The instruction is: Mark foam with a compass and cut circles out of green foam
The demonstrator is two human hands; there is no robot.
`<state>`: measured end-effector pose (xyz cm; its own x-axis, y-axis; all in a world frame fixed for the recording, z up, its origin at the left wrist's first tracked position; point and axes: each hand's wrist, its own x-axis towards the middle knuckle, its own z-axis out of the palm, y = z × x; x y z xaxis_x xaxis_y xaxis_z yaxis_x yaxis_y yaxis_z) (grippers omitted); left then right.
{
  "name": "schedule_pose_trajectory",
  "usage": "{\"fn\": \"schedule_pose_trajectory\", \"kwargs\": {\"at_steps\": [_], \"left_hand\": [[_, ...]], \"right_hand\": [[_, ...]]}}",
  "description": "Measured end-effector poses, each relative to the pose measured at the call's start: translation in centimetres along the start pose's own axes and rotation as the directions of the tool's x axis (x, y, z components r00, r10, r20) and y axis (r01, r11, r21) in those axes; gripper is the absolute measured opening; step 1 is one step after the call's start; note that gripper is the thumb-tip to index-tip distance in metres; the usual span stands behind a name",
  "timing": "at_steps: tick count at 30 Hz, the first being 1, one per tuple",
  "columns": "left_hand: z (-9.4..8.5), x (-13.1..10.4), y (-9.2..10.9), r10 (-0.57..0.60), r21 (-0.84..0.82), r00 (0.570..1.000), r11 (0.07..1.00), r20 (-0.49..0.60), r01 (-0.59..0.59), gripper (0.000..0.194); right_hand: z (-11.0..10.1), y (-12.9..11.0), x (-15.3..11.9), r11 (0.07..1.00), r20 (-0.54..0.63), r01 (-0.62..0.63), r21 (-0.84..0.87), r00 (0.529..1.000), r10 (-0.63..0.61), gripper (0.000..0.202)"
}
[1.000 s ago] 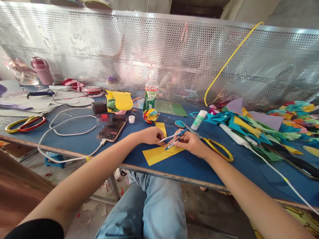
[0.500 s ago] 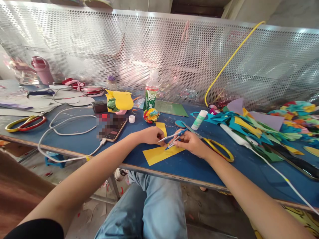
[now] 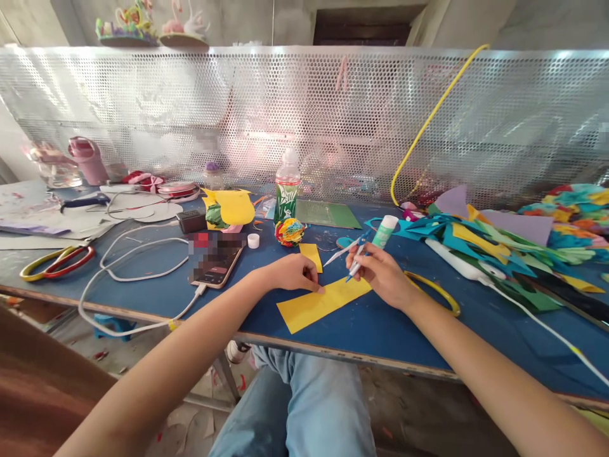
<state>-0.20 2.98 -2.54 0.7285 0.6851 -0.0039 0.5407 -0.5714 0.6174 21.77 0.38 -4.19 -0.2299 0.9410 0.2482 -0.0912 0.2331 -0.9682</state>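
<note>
My right hand [image 3: 378,270] is closed around a blue and white drawing compass [image 3: 356,254], its two legs spread apart and raised above the table. Below it lies a long yellow paper strip [image 3: 304,309]. With curled fingers, my left hand [image 3: 292,273] presses a fingertip onto the strip's upper edge. A smaller yellow paper piece [image 3: 311,256] sits just beyond that hand. Behind my right hand stands a glue stick [image 3: 385,230] without its cap. Yellow-handled scissors [image 3: 440,291] are partly hidden by my right hand and wrist.
On the left are a phone [image 3: 219,263] on a white cable, a white cap [image 3: 253,241] and red-and-yellow scissors [image 3: 57,263]. A multicoloured ball [image 3: 290,232] stands before a green-labelled bottle [image 3: 287,190]. Coloured scraps [image 3: 495,238] and a white glue gun [image 3: 451,259] occupy the right.
My right hand has lifted the compass off the strip and drawn it rightward, away from my left hand. My left hand stays at the strip. The view has tilted up slightly.
</note>
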Motion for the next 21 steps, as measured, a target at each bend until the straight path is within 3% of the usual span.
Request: {"fn": "schedule_pose_trajectory", "kwargs": {"at_steps": [4,8,15,21], "left_hand": [[0.01,0.04,0.11,-0.013,-0.006,1.0,1.0,0.008,0.014,0.033],[0.06,0.16,0.07,-0.011,-0.006,1.0,1.0,0.005,0.011,0.034],[-0.03,0.22,0.13,-0.028,-0.007,1.0,1.0,-0.001,0.028,0.035],[-0.08,0.16,0.04,-0.031,-0.055,0.999,0.998,0.017,0.032,0.035]], "right_hand": [[-0.41,-0.18,0.56,0.987,-0.124,-0.009,0.161,0.992,0.029,0.021],[-0.42,-0.13,0.4,0.976,-0.077,-0.064,0.207,0.994,0.082,0.027],[-0.11,-0.1,-0.34,0.992,0.036,-0.102,0.08,0.994,0.099,0.029],[-0.16,-0.49,-0.17,0.987,-0.017,-0.124,0.1,0.992,0.126,0.035]]}}
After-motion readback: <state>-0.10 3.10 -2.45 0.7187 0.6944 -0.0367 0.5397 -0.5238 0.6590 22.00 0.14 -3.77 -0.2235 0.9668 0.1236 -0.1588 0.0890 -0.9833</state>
